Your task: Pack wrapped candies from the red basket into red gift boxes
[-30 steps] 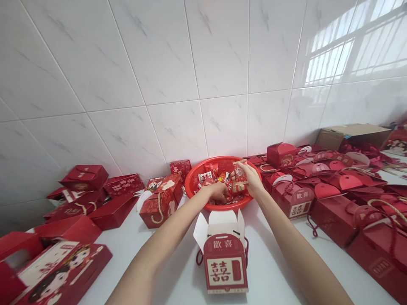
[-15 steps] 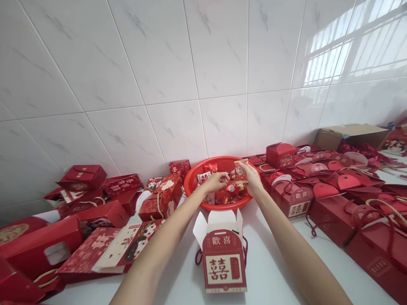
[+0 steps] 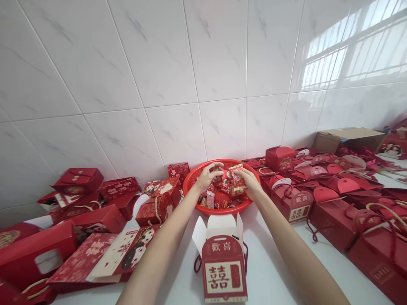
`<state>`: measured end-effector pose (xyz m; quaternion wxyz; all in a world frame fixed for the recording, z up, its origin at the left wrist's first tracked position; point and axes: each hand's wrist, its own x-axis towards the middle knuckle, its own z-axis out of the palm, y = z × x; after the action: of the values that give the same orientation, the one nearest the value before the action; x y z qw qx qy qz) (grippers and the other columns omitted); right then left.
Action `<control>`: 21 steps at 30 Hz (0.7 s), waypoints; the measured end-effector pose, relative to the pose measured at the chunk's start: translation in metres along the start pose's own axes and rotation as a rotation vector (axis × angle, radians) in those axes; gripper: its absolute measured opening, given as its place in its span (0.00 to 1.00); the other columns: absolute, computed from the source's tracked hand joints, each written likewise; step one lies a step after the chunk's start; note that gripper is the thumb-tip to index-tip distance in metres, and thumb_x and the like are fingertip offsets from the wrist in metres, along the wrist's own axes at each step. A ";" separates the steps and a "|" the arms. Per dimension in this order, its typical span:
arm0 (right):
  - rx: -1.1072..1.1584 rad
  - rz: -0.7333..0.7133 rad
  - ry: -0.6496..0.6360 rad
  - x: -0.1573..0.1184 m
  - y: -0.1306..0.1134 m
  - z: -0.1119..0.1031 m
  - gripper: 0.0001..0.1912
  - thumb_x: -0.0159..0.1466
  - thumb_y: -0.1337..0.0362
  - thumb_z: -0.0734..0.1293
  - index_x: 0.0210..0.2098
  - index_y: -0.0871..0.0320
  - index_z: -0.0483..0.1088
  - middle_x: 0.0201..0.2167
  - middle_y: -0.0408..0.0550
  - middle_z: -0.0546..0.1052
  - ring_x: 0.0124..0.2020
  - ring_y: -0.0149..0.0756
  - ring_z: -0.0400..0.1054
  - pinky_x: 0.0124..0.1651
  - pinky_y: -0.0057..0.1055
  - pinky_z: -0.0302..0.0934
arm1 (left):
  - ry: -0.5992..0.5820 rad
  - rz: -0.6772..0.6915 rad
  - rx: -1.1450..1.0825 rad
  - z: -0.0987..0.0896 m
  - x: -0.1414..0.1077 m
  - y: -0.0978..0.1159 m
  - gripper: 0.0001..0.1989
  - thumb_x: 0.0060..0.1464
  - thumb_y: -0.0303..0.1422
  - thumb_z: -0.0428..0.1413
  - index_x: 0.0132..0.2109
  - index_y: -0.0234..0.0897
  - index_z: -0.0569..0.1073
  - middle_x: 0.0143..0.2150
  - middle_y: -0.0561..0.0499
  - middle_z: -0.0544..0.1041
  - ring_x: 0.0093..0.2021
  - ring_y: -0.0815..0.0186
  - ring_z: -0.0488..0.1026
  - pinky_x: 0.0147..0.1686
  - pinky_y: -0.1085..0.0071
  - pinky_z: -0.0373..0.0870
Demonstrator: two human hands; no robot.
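Taking the basket (image 3: pixel 233 210) as the clock's centre, the left hand (image 3: pixel 208 177) is over it at 10 o'clock, fingers curled and the thumb close to the fingertips; something red shows between them, but I cannot tell whether it is gripped or lies behind. The right hand (image 3: pixel 251 184), at 3 o'clock, is closed on a red packet (image 3: pixel 237 180) with gold ends, thumb on its near face, held upright above the sweets (image 3: pixel 222 199) that lie in the basket in red, pink and white wrappers. At 6 o'clock, just in front of the basket, an open box (image 3: pixel 224 275) stands on the white table (image 3: pixel 184 258), its pale flaps (image 3: pixel 221 223) spread and a dark red cord (image 3: pixel 197 264) looped at its side. Between 3 and 4 o'clock, rows of red boxes (image 3: pixel 330 218) crowd together, many with rounded tops and rope handles. A carton (image 3: pixel 359 134) sits beyond them, between 2 and 3 o'clock. At 9 o'clock, near the rim, is a floral box (image 3: pixel 155 207) with a pale rope; at 8 o'clock lies a printed box (image 3: pixel 135 252) showing cartoon faces. The tiled wall (image 3: pixel 159 55) rises at 12 o'clock.
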<state>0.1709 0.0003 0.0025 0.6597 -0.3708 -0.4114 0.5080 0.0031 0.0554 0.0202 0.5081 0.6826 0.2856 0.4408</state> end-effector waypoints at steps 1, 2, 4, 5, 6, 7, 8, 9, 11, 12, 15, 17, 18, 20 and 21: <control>0.007 0.018 -0.019 -0.002 -0.001 0.000 0.14 0.44 0.57 0.76 0.27 0.57 0.76 0.26 0.45 0.80 0.28 0.38 0.73 0.32 0.32 0.68 | 0.016 -0.008 -0.029 0.000 0.000 0.000 0.23 0.43 0.41 0.65 0.46 0.35 0.76 0.27 0.56 0.73 0.28 0.69 0.71 0.32 0.72 0.69; 0.015 0.034 -0.034 -0.003 -0.002 0.001 0.14 0.43 0.57 0.77 0.27 0.58 0.77 0.26 0.46 0.81 0.28 0.38 0.74 0.32 0.32 0.68 | 0.042 -0.016 -0.037 0.000 0.001 -0.001 0.23 0.43 0.41 0.65 0.46 0.35 0.76 0.28 0.55 0.74 0.29 0.69 0.71 0.33 0.72 0.70; 0.033 0.049 -0.048 -0.004 -0.003 0.001 0.15 0.42 0.58 0.78 0.28 0.58 0.78 0.27 0.47 0.81 0.29 0.39 0.74 0.33 0.33 0.69 | 0.104 -0.034 -0.031 -0.001 0.004 -0.006 0.22 0.44 0.42 0.65 0.45 0.35 0.77 0.30 0.53 0.76 0.30 0.67 0.72 0.34 0.71 0.71; 0.042 0.048 -0.046 -0.004 -0.003 0.001 0.16 0.42 0.58 0.78 0.29 0.58 0.78 0.28 0.47 0.81 0.29 0.38 0.75 0.34 0.33 0.69 | 0.135 -0.041 -0.026 -0.003 0.007 -0.008 0.20 0.46 0.42 0.63 0.44 0.35 0.77 0.31 0.52 0.77 0.31 0.67 0.73 0.34 0.70 0.71; 0.050 0.043 -0.040 -0.004 -0.002 0.001 0.16 0.42 0.58 0.78 0.29 0.58 0.78 0.28 0.46 0.81 0.29 0.38 0.75 0.35 0.33 0.69 | 0.160 -0.047 -0.022 -0.004 0.009 -0.011 0.18 0.49 0.42 0.61 0.43 0.35 0.78 0.32 0.50 0.78 0.32 0.66 0.74 0.35 0.70 0.71; 0.057 0.038 -0.035 -0.003 -0.002 0.001 0.16 0.43 0.57 0.78 0.29 0.57 0.78 0.27 0.45 0.81 0.29 0.37 0.75 0.35 0.32 0.69 | 0.179 -0.053 -0.018 -0.005 0.011 -0.014 0.16 0.51 0.42 0.59 0.42 0.35 0.78 0.33 0.49 0.79 0.33 0.65 0.74 0.36 0.69 0.72; 0.060 0.036 -0.036 -0.003 -0.002 0.001 0.16 0.43 0.57 0.78 0.29 0.57 0.77 0.27 0.44 0.81 0.29 0.36 0.74 0.35 0.32 0.69 | 0.193 -0.060 -0.013 -0.007 0.013 -0.016 0.15 0.53 0.41 0.56 0.41 0.36 0.79 0.34 0.48 0.79 0.35 0.63 0.75 0.38 0.68 0.72; 0.059 0.037 -0.043 -0.004 -0.002 0.001 0.16 0.43 0.57 0.78 0.29 0.56 0.77 0.27 0.44 0.81 0.28 0.36 0.74 0.35 0.31 0.69 | 0.202 -0.068 -0.006 -0.007 0.015 -0.017 0.14 0.55 0.40 0.54 0.40 0.36 0.79 0.34 0.48 0.80 0.37 0.62 0.75 0.40 0.67 0.73; 0.043 0.052 -0.080 -0.005 -0.004 0.001 0.16 0.43 0.57 0.79 0.29 0.57 0.78 0.27 0.44 0.81 0.28 0.35 0.74 0.34 0.30 0.68 | 0.201 -0.077 0.012 -0.008 0.016 -0.018 0.13 0.55 0.39 0.53 0.38 0.37 0.79 0.36 0.48 0.80 0.40 0.61 0.76 0.44 0.66 0.73; 0.030 0.063 -0.107 -0.007 -0.005 0.002 0.17 0.43 0.57 0.80 0.29 0.58 0.78 0.27 0.45 0.81 0.28 0.35 0.74 0.33 0.30 0.68 | 0.193 -0.078 0.023 -0.007 0.016 -0.018 0.12 0.55 0.38 0.53 0.38 0.37 0.79 0.36 0.48 0.80 0.42 0.61 0.75 0.46 0.66 0.72; -0.040 0.095 -0.218 -0.010 -0.007 0.001 0.18 0.44 0.58 0.80 0.31 0.60 0.79 0.30 0.47 0.82 0.30 0.36 0.74 0.33 0.29 0.69 | 0.142 -0.075 0.055 -0.003 0.013 -0.017 0.09 0.54 0.34 0.56 0.38 0.37 0.79 0.37 0.49 0.80 0.42 0.63 0.75 0.47 0.68 0.71; -0.091 0.109 -0.289 -0.011 -0.007 -0.001 0.18 0.46 0.57 0.80 0.33 0.60 0.80 0.31 0.48 0.82 0.32 0.36 0.75 0.34 0.29 0.69 | 0.095 -0.078 0.070 0.001 0.010 -0.017 0.08 0.53 0.33 0.58 0.40 0.36 0.79 0.36 0.49 0.79 0.40 0.64 0.75 0.44 0.68 0.72; -0.108 0.111 -0.309 -0.010 -0.006 -0.002 0.18 0.46 0.57 0.80 0.34 0.60 0.80 0.32 0.48 0.82 0.32 0.35 0.75 0.34 0.28 0.69 | 0.076 -0.079 0.077 0.002 0.009 -0.018 0.09 0.53 0.33 0.59 0.41 0.36 0.78 0.36 0.50 0.79 0.38 0.64 0.75 0.42 0.69 0.73; -0.123 0.106 -0.309 -0.009 -0.003 -0.003 0.19 0.47 0.57 0.80 0.35 0.60 0.80 0.32 0.48 0.82 0.32 0.34 0.74 0.33 0.28 0.70 | 0.052 -0.074 0.090 0.004 0.008 -0.019 0.10 0.52 0.33 0.61 0.43 0.34 0.77 0.34 0.50 0.77 0.36 0.65 0.75 0.38 0.70 0.72; -0.124 0.103 -0.298 -0.008 -0.002 -0.003 0.18 0.46 0.58 0.80 0.35 0.60 0.80 0.32 0.48 0.82 0.32 0.34 0.74 0.32 0.27 0.70 | 0.047 -0.068 0.097 0.005 0.008 -0.020 0.11 0.52 0.33 0.62 0.43 0.34 0.77 0.33 0.51 0.77 0.35 0.66 0.75 0.38 0.70 0.72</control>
<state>0.1738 -0.0079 0.0020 0.5404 -0.3518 -0.5158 0.5641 0.0126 0.0666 0.0032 0.4825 0.6858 0.3413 0.4248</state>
